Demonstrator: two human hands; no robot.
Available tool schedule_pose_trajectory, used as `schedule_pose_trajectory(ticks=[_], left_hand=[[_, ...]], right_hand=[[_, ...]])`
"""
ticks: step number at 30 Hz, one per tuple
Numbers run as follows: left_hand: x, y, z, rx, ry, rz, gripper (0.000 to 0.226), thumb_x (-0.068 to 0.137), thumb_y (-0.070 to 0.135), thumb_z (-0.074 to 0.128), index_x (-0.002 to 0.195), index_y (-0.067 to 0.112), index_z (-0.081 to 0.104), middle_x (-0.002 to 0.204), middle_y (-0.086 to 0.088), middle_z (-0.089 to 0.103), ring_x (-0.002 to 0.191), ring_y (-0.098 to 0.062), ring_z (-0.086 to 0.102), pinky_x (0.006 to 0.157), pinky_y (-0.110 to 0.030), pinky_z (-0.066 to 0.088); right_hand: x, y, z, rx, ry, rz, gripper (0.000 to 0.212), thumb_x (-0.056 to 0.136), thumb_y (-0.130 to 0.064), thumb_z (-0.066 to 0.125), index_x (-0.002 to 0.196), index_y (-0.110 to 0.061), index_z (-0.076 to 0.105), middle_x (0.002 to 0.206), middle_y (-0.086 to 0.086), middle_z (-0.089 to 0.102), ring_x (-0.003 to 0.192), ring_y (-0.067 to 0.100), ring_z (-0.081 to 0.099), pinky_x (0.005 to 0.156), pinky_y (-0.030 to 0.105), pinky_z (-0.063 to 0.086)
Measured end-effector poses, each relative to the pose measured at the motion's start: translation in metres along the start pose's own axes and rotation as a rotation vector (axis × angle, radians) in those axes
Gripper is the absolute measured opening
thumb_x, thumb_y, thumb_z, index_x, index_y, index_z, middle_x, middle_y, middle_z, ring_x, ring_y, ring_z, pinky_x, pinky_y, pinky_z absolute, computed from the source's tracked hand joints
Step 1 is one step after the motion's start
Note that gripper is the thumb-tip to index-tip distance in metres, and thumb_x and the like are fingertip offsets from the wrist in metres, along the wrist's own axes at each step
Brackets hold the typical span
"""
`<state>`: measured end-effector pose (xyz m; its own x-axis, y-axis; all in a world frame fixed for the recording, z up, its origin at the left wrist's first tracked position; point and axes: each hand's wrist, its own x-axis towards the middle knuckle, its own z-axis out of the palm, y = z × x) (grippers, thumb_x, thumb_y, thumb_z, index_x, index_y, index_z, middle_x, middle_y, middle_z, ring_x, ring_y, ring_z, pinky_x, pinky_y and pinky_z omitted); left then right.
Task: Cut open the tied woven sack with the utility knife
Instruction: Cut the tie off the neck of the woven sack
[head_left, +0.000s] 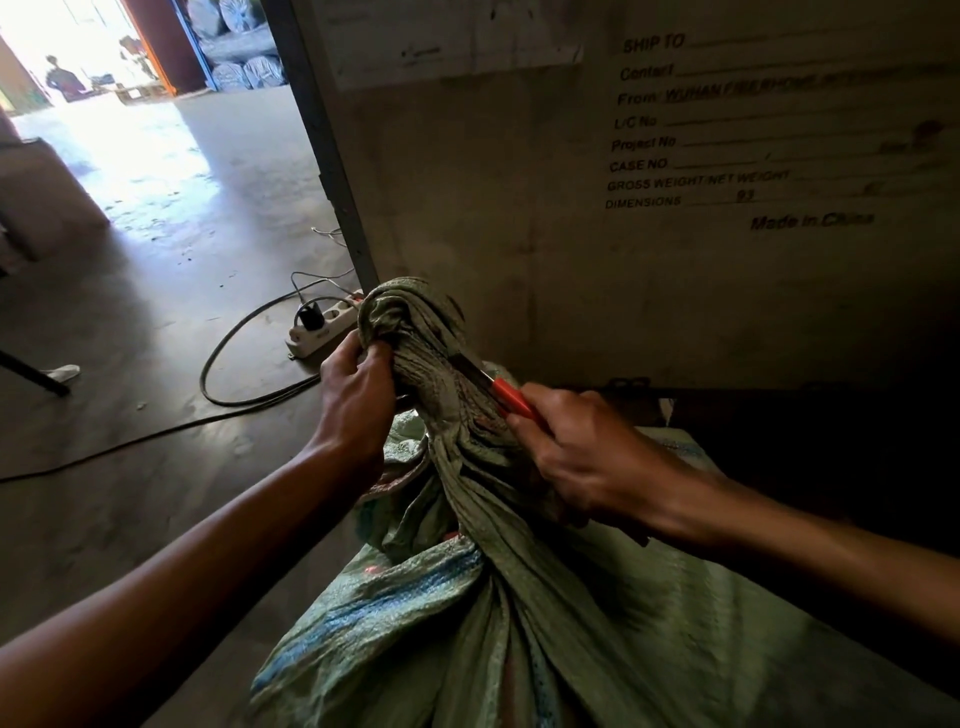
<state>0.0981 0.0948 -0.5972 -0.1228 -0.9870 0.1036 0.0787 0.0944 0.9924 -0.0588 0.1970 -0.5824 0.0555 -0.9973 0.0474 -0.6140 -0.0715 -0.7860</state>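
Observation:
A pale green woven sack (545, 623) with faded blue stripes fills the lower middle of the view. Its mouth is twisted into a tied neck (415, 332) that rises upward. My left hand (358, 384) grips that neck just below the bunched top and pulls it up. My right hand (576, 457) holds a utility knife (511, 397) with an orange handle. The knife's blade lies against the right side of the neck, pointing up and left. My fingers hide the rear of the handle.
A large crate wall (675, 208) with printed shipping text stands right behind the sack. On the concrete floor to the left lie a white power strip (322, 327) and looping black cables (228, 364). A bright doorway with a person (62, 78) is far back left.

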Motion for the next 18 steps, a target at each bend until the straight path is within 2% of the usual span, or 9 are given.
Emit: schedule_pose_trajectory(ticks=[3, 6, 9, 11, 12, 14, 16, 18], left_hand=[[0.001, 0.0, 0.0, -0.005, -0.001, 0.008, 0.021, 0.098, 0.021, 0.04, 0.102, 0.011, 0.058, 0.087, -0.004, 0.065, 0.08, -0.019, 0.064, 0.054, -0.019, 0.054], [-0.001, 0.001, 0.001, 0.003, -0.006, 0.023, 0.022, 0.098, 0.021, 0.041, 0.102, 0.01, 0.059, 0.086, -0.003, 0.065, 0.079, -0.018, 0.064, 0.054, -0.02, 0.054], [-0.002, 0.001, 0.002, -0.012, 0.01, 0.025, 0.021, 0.098, 0.021, 0.041, 0.1, 0.011, 0.06, 0.083, -0.003, 0.065, 0.076, -0.017, 0.064, 0.054, -0.021, 0.054], [-0.002, 0.001, 0.002, -0.01, 0.006, 0.025, 0.021, 0.098, 0.02, 0.041, 0.101, 0.011, 0.06, 0.085, -0.003, 0.066, 0.077, -0.018, 0.065, 0.056, -0.023, 0.056], [-0.002, 0.001, 0.002, -0.007, -0.002, 0.023, 0.022, 0.098, 0.02, 0.041, 0.103, 0.011, 0.06, 0.086, -0.003, 0.066, 0.078, -0.018, 0.066, 0.057, -0.024, 0.056], [-0.002, 0.0, 0.001, -0.008, -0.011, 0.019, 0.022, 0.098, 0.019, 0.04, 0.103, 0.01, 0.06, 0.086, -0.004, 0.066, 0.079, -0.019, 0.065, 0.058, -0.026, 0.057], [-0.002, -0.001, 0.001, -0.015, 0.004, 0.012, 0.02, 0.098, 0.018, 0.041, 0.098, 0.012, 0.061, 0.085, -0.004, 0.066, 0.078, -0.02, 0.064, 0.056, -0.025, 0.056], [-0.002, -0.002, 0.002, -0.008, 0.027, 0.008, 0.019, 0.098, 0.019, 0.043, 0.097, 0.014, 0.062, 0.086, -0.005, 0.067, 0.08, -0.021, 0.065, 0.054, -0.025, 0.056]], right_hand=[[0.002, 0.0, -0.001, -0.05, 0.014, -0.01, 0.022, 0.096, -0.025, 0.041, 0.08, -0.013, 0.05, 0.054, -0.002, 0.05, 0.04, 0.008, 0.049, 0.037, 0.026, 0.037], [0.003, -0.004, -0.003, -0.145, -0.029, -0.011, 0.022, 0.097, -0.022, 0.04, 0.081, -0.011, 0.051, 0.054, -0.004, 0.046, 0.047, 0.015, 0.051, 0.038, 0.022, 0.033], [0.006, -0.005, -0.008, -0.096, -0.048, 0.061, 0.026, 0.096, -0.02, 0.043, 0.07, -0.019, 0.047, 0.051, -0.006, 0.046, 0.034, 0.003, 0.044, 0.032, 0.015, 0.028], [0.009, -0.006, -0.011, -0.12, -0.073, 0.09, 0.024, 0.096, -0.022, 0.042, 0.072, -0.019, 0.047, 0.053, -0.006, 0.045, 0.038, 0.002, 0.047, 0.036, 0.014, 0.034], [0.01, -0.005, -0.01, -0.189, -0.075, 0.09, 0.022, 0.096, -0.022, 0.041, 0.076, -0.016, 0.047, 0.056, -0.006, 0.043, 0.048, 0.008, 0.051, 0.045, 0.017, 0.04], [0.01, -0.003, -0.008, -0.323, -0.041, 0.07, 0.021, 0.096, -0.024, 0.037, 0.079, -0.014, 0.044, 0.059, -0.005, 0.037, 0.067, 0.021, 0.049, 0.063, 0.032, 0.042], [0.009, -0.003, -0.007, -0.37, -0.04, 0.071, 0.021, 0.096, -0.025, 0.036, 0.08, -0.013, 0.044, 0.061, -0.003, 0.039, 0.07, 0.024, 0.048, 0.067, 0.037, 0.043], [0.006, -0.002, -0.008, -0.373, -0.082, 0.119, 0.022, 0.096, -0.025, 0.038, 0.085, -0.01, 0.049, 0.064, 0.001, 0.047, 0.063, 0.021, 0.052, 0.06, 0.035, 0.05]])
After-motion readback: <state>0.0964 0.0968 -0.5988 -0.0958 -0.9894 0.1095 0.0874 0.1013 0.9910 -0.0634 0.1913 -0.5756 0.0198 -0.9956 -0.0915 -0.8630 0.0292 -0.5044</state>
